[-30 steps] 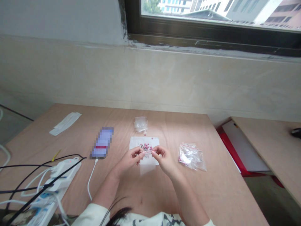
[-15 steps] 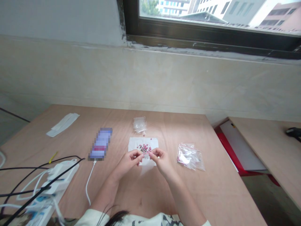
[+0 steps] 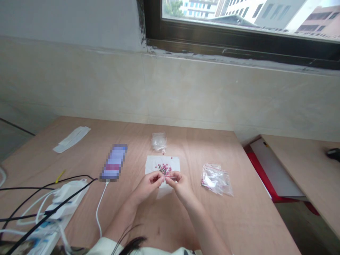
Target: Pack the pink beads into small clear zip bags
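Plywood tabletop (image 3: pixel 212 226): we see the left hand (image 3: pixel 146 186) and right hand (image 3: pixel 180 186) pinching a thin strand (image 3: pixel 170 176) above a paper sheet (image 3: pixel 152 164); pink beads (image 3: pixel 164 168) lie heaped there, most unstrung, with a zip bag (image 3: pixel 216 180) at 3 o'clock.

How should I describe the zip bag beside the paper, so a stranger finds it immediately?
On the wooden table under the window, find the white paper sheet with pink beads on it. The clear zip bag lies to its right, with pink bits at its left corner; the other clear plastic, beyond the paper, is a crumpled bundle.
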Demonstrator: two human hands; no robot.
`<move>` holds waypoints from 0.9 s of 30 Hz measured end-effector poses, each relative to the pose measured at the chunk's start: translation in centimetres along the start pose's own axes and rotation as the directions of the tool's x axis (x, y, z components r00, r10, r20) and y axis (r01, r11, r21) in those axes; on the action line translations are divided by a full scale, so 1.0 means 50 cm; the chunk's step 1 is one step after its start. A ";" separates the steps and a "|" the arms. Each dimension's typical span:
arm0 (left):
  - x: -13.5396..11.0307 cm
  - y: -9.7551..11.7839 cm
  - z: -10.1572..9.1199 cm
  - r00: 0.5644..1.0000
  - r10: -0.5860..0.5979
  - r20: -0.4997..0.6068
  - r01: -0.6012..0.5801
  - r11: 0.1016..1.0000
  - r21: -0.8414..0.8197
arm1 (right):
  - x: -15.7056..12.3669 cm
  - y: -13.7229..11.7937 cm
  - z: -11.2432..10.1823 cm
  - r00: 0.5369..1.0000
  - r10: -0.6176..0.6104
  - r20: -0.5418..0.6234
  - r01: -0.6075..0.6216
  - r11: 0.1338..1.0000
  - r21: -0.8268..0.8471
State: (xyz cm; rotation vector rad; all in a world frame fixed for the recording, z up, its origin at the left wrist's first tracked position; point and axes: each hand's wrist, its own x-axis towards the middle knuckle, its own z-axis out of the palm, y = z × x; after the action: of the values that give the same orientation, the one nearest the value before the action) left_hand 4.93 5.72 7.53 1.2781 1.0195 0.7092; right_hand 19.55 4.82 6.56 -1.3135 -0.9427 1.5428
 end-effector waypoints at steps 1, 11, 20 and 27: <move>-0.001 -0.003 0.000 1.000 0.000 -0.008 0.000 1.000 -0.001 | -0.001 0.002 0.000 1.000 0.004 0.006 -0.004 1.000 0.011; -0.005 -0.021 -0.066 0.987 -0.038 -0.159 0.032 0.999 -0.041 | 0.024 0.022 -0.008 1.000 0.001 0.019 0.000 0.999 -0.040; -0.018 -0.110 -0.124 0.896 -0.172 -0.409 0.166 0.985 -0.049 | 0.307 -0.088 0.069 0.931 -0.198 -0.306 0.011 0.855 -0.519; -0.027 -0.153 -0.129 0.897 -0.229 -0.379 0.208 0.973 -0.097 | 0.388 -0.086 0.101 0.881 -0.286 -0.378 -0.064 0.718 -0.693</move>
State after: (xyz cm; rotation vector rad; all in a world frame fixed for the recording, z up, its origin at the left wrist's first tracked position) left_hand -2.25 5.85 0.48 0.9724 1.4335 0.8273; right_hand 14.06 24.53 5.09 -1.9896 -1.3084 0.6911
